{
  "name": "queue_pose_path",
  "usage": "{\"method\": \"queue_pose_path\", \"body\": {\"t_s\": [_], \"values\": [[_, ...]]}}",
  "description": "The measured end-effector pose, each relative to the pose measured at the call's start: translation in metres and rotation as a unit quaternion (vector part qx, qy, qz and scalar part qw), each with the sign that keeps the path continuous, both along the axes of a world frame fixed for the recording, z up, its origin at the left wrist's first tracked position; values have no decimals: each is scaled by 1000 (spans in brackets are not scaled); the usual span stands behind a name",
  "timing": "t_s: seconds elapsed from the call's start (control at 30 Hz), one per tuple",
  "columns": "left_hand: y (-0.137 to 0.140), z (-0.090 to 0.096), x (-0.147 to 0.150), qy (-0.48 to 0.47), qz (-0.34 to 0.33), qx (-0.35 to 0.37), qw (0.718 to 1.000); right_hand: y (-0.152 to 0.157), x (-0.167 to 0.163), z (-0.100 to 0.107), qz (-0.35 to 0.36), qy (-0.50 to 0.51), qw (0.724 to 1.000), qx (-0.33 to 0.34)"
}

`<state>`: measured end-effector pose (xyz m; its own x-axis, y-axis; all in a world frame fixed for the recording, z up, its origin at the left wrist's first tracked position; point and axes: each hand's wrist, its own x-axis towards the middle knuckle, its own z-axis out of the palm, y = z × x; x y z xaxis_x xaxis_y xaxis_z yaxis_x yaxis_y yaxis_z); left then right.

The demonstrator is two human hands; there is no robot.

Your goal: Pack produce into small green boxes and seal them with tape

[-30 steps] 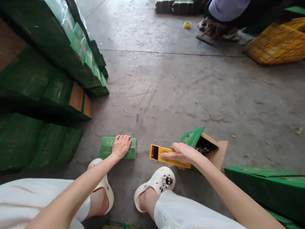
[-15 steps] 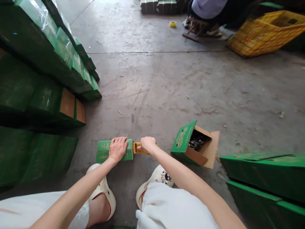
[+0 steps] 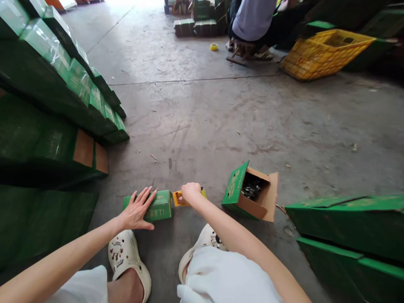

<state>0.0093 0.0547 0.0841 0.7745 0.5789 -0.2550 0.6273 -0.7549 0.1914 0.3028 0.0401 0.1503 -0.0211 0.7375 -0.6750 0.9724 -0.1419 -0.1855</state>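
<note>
A closed green cardboard box with pale lettering lies on the floor in front of my feet. Across its left part, my left hand is spread with the fingers apart; whether the palm presses on it I cannot tell. My right hand is closed around an orange-yellow tape dispenser, whose front end is at the box's right end. Part of a yellow roll shows behind that hand. To the right stands an open green box, flaps out, with shiny black plastic inside.
Stacked green boxes rise on the left, and more green boxes stand at the lower right. Farther off are a yellow tape roll, a tilted yellow crate and a person on a low stool. Concrete floor lies between.
My left hand has shifted left and spread its fingers. The green box has turned, so lettering now shows on its near side. My right hand keeps the dispenser at its end. The view has tilted up.
</note>
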Motion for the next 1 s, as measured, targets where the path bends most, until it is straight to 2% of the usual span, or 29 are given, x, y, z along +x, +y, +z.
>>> {"method": "queue_pose_path", "body": {"t_s": [0.13,0.27,0.4,0.5,0.57,0.6,0.67,0.73,0.77,0.8,0.83,0.93,0.97,1.0], "values": [[-5,2,-23,40,13,34,999,4,8,3,5,6,1000,-18],[-16,2,-11,36,70,53,996,-4,0,-5,-17,1,1000,-16],[-44,0,21,48,199,70,976,-4,9,-1,-43,-19,999,18],[-67,-5,49,45,325,53,943,2,30,18,-65,-55,995,55],[-73,-7,60,13,376,5,927,4,44,33,-80,-50,992,80],[-71,-6,62,-12,389,-26,921,2,50,40,-86,-20,993,79],[-58,2,58,-79,407,-72,907,-5,59,49,-97,101,989,45],[-35,16,47,-169,427,-104,882,-16,61,52,-99,239,966,-7],[-23,24,41,-219,434,-135,863,-22,60,51,-97,291,952,-24],[-12,33,36,-264,441,-198,835,-27,58,50,-96,325,940,-35],[-3,40,32,-290,455,-288,791,-30,55,48,-93,345,933,-46],[3,56,29,-313,472,-557,607,-33,45,46,-79,371,922,-80],[0,58,31,-316,465,-615,554,-32,43,45,-72,374,920,-87],[-5,58,33,-323,455,-652,514,-30,41,45,-65,377,919,-91]]}}
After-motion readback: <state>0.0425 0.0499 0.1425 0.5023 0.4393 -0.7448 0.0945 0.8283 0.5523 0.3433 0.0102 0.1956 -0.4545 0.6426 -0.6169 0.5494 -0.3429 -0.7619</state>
